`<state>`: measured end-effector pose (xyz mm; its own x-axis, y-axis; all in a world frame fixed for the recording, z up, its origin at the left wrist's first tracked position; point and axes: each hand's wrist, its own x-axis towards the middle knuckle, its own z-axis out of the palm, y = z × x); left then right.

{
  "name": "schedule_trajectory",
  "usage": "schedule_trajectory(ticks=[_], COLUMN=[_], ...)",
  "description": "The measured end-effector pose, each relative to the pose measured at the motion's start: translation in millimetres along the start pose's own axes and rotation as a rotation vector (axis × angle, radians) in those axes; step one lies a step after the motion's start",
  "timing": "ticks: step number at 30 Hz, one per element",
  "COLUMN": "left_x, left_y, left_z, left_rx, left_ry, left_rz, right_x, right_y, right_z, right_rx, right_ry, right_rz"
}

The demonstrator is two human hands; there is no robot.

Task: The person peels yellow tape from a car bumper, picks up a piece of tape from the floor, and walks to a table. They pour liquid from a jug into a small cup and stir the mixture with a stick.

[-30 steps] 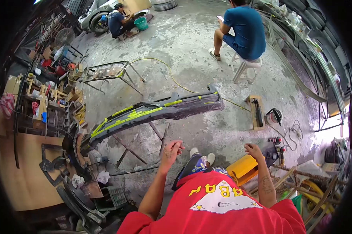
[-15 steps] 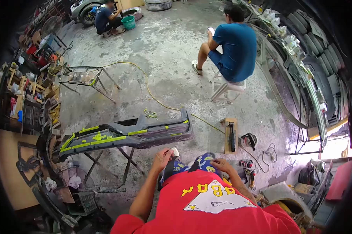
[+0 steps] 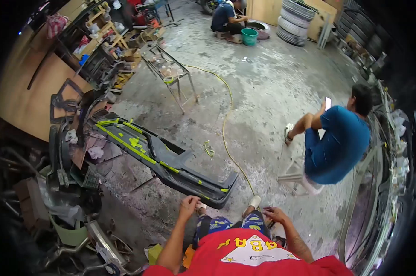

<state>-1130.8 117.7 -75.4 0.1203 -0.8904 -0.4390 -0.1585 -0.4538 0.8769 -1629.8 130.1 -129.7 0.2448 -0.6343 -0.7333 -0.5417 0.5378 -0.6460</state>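
Observation:
My left hand [image 3: 188, 206] is just below the near end of a long dark bumper [image 3: 171, 162], its fingers bent and pressed together; I cannot tell whether anything is in them. Strips of yellow-green tape [image 3: 143, 156] run along the bumper's edges and patch its middle. It lies slantwise on a metal stand, mostly hidden beneath it. Over by my right thigh, my right hand [image 3: 274, 214] has loosely bent fingers apart, with nothing seen in them. My two shoes [image 3: 255, 201] show on the floor just past my shorts.
A person in a blue shirt [image 3: 339, 142] sits on a white stool [image 3: 293, 177] at right, holding a phone. A yellow hose [image 3: 226, 122] crosses the floor. Further off are a metal-framed stand [image 3: 173, 76] and a person crouching by a green bucket [image 3: 250, 37]. Scrap parts crowd the left.
My view has swung to the left, so the seated person now appears further right and lower. The bumper's near end is closer to my left hand. The toolbox at right has left the view.

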Motion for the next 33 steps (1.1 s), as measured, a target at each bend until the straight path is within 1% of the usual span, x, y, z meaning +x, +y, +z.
schedule_trajectory(ticks=[1,2,4,5,6,8,9,10,11,12,13,14,15,16,18,19,21,22,23,24,25,26,27,28,29,30,31,32,33], left_x=[-9,-23,-40,-47,-54,-65,-68,-65,-58,-46,-38,-23,-9,4,27,40,66,82,97,109,123,139,154,168,181,189,198,212,224], left_y=[0,2,14,16,14,6,2,-2,0,3,5,-5,-4,-1,2,3,3,3,6,7,6,5,8,11,8,5,4,17,29], left_z=[12,23,47,58,67,84,96,101,102,110,128,138,145,149,159,161,168,172,175,179,183,185,187,190,189,192,195,194,191], left_rx=[-0.064,-0.068,-0.043,-0.057,-0.083,-0.106,-0.165,-0.225,-0.231,-0.275,-0.334,-0.354,-0.341,-0.32,-0.365,-0.394,-0.38,-0.369,-0.365,-0.373,-0.384,-0.397,-0.445,-0.427,-0.401,-0.374,-0.416,-0.453,-0.486], left_ry=[0.059,0.08,0.065,0.096,0.138,0.198,0.252,0.297,0.292,0.285,0.281,0.272,0.271,0.272,0.29,0.3,0.295,0.29,0.301,0.316,0.342,0.373,0.402,0.427,0.455,0.473,0.538,0.603,0.63], left_rz=[-0.087,-0.102,-0.032,-0.028,-0.066,-0.106,-0.126,-0.138,-0.125,-0.137,-0.157,-0.135,-0.127,-0.122,-0.144,-0.163,-0.194,-0.216,-0.228,-0.238,-0.259,-0.281,-0.345,-0.388,-0.404,-0.437,-0.454,-0.458,-0.513], right_x=[8,15,46,61,88,141,160,177,194,196,206,202,190,190,213,224,250,274,323,357,373,404,437,467,479,498,492,528,564], right_y=[-3,-11,-48,-70,-81,-105,-124,-143,-160,-187,-203,-227,-262,-280,-285,-287,-294,-293,-265,-253,-268,-277,-283,-287,-303,-325,-368,-366,-364], right_z=[-22,-38,-82,-92,-101,-97,-93,-84,-81,-74,-73,-69,-67,-68,-73,-80,-100,-109,-118,-129,-142,-155,-169,-183,-191,-199,-218,-239,-263], right_rx=[-0.02,-0.03,-0.203,-0.215,-0.238,-0.379,-0.491,-0.531,-0.577,-0.585,-0.573,-0.46,-0.329,-0.366,-0.535,-0.533,-0.728,-0.734,-0.687,-0.639,-0.689,-0.698,-0.693,-0.695,-0.492,-0.617,-0.509,-0.555,-0.665], right_ry=[-0.028,-0.052,-0.122,-0.128,-0.144,-0.159,-0.156,-0.17,-0.173,-0.137,-0.16,-0.233,-0.356,-0.404,-0.441,-0.447,-0.565,-0.577,-0.619,-0.664,-0.636,-0.66,-0.677,-0.702,-0.654,-0.635,-0.544,-0.514,-0.519], right_rz=[-0.023,-0.023,0.042,0.034,0.016,-0.067,-0.18,-0.293,-0.402,-0.411,-0.509,-0.428,-0.356,-0.365,-0.442,-0.44,-0.406,-0.407,-0.451,-0.493,-0.545,-0.551,-0.51,-0.463,-0.296,-0.254,0.033,0.094,0.057])
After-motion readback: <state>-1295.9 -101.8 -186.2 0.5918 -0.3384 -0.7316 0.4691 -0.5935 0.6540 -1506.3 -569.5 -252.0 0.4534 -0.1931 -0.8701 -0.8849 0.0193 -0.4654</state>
